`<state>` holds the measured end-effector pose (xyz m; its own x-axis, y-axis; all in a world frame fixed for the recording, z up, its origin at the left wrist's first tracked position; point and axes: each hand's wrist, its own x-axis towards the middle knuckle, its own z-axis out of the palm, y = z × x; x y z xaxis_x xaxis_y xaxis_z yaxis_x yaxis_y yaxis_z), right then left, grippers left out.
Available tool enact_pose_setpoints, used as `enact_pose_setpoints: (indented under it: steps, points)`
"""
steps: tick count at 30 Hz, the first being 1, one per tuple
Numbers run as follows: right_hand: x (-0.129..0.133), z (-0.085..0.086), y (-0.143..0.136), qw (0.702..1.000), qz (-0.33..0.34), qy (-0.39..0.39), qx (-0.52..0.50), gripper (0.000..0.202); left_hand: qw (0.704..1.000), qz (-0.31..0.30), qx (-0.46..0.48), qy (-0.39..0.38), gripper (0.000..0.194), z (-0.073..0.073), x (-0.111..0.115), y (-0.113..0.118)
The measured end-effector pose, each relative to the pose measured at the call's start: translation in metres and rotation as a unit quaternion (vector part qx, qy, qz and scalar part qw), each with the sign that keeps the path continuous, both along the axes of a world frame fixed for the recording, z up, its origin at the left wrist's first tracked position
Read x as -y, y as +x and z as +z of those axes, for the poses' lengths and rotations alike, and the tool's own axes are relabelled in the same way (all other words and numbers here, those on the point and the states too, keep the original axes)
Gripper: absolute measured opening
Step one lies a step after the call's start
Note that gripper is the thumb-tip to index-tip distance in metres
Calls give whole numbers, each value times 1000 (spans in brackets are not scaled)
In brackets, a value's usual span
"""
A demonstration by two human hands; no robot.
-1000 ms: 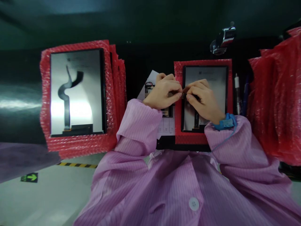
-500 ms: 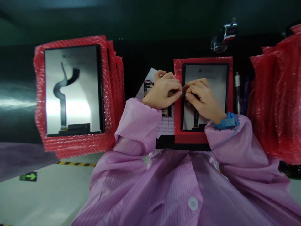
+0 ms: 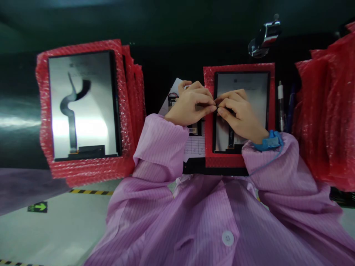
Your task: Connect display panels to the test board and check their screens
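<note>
Both hands [image 3: 216, 108] pinching flex cable [image 3: 231, 138]

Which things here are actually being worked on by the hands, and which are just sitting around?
In hand:
- left hand and right hand, fingertips pinched together on a small dark part
- display panel on red bubble wrap beneath them
- small circuit board under the left hand

Lying about:
- panel with curled ribbon cable, left
- red wrap stack, right
- pen
- metal fixture

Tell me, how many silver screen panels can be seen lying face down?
2: the left panel on the red bubble-wrap stack, the right panel under both hands. More may hide in the stacks.
</note>
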<state>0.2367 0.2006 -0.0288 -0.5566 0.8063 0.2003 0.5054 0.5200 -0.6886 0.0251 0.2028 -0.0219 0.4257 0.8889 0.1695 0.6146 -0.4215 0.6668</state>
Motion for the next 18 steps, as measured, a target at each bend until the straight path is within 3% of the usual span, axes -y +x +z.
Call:
enact_pose_setpoints:
  steps: [10, 13, 15, 18]
  points:
    - [2, -4, -4, 1000, 2, 16, 3, 24, 1000, -19, 19, 7, 25, -12, -7, -1]
    - [1, 2, -1, 1000, -12, 29, 1, 27, 999, -2, 10, 42, 25, -8, -6, 1]
    - [5, 11, 7, 998, -52, 39, 13, 28, 996, 42, 14, 81, 22, -1, 1, 4]
    - [25, 24, 33, 985, -156, 40, 58, 32, 959, 221, 86, 156, 17, 11, 30, 13]
